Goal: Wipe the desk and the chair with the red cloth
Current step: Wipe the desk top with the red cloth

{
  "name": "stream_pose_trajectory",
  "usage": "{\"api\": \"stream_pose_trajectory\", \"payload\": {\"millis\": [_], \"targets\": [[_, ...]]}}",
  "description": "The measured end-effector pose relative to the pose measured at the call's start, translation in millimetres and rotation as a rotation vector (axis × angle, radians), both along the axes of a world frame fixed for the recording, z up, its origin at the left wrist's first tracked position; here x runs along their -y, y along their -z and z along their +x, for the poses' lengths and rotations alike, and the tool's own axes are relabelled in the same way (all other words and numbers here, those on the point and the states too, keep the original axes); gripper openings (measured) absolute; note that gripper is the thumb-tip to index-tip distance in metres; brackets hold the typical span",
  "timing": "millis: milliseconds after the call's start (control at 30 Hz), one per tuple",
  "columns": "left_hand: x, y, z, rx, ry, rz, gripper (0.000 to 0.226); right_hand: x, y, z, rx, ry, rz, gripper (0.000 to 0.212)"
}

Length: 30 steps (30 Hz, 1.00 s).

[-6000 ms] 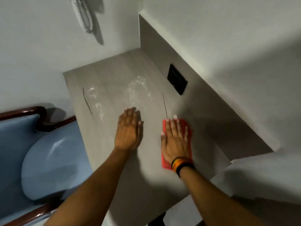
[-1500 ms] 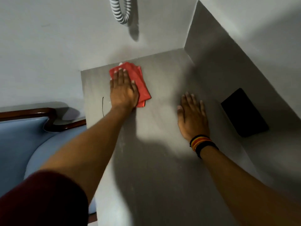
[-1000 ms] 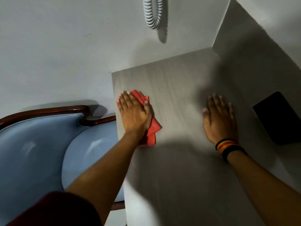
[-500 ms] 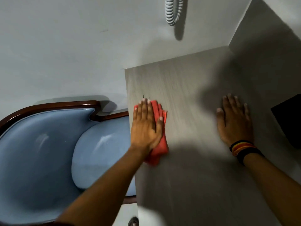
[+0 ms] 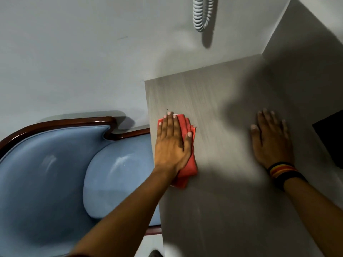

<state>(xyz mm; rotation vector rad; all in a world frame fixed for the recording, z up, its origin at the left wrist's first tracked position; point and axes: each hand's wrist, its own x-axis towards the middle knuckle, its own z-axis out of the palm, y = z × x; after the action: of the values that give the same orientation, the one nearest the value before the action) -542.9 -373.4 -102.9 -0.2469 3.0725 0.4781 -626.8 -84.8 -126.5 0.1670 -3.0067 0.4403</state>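
Note:
A folded red cloth lies on the grey desk close to its left edge. My left hand presses flat on top of the cloth, fingers spread, hiding much of it. My right hand rests flat on the bare desk further right, palm down, holding nothing; striped bands circle its wrist. Left of the desk stands the chair, padded in light blue with a dark wooden frame, its seat partly tucked under the desk edge.
A white wall rises behind the desk and chair, with a coiled white cord hanging on it. A grey side panel closes the desk on the right and bears a black plate.
The cloth passed from my right hand to my left. My left hand slid it from the far left corner back along the desk's left edge. My right hand stayed flat.

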Motion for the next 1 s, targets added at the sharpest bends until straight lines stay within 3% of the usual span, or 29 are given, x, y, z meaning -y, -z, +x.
{"api": "stream_pose_trajectory", "payload": {"millis": [400,500,700,1000], "targets": [[72,-27,-205,-0.132,0.486,0.016,0.051,-3,4,-5,-0.028,0.000,-0.038,0.061],[73,-31,-203,-0.110,0.547,0.026,0.050,1,-1,-3,-0.020,0.004,-0.060,0.061],[73,-20,-119,-0.092,0.598,0.095,0.055,3,-4,1,-0.007,0.000,-0.063,0.061],[96,-28,-203,-0.068,0.630,-0.025,0.054,3,4,0,-0.024,0.013,-0.026,0.062]]}}
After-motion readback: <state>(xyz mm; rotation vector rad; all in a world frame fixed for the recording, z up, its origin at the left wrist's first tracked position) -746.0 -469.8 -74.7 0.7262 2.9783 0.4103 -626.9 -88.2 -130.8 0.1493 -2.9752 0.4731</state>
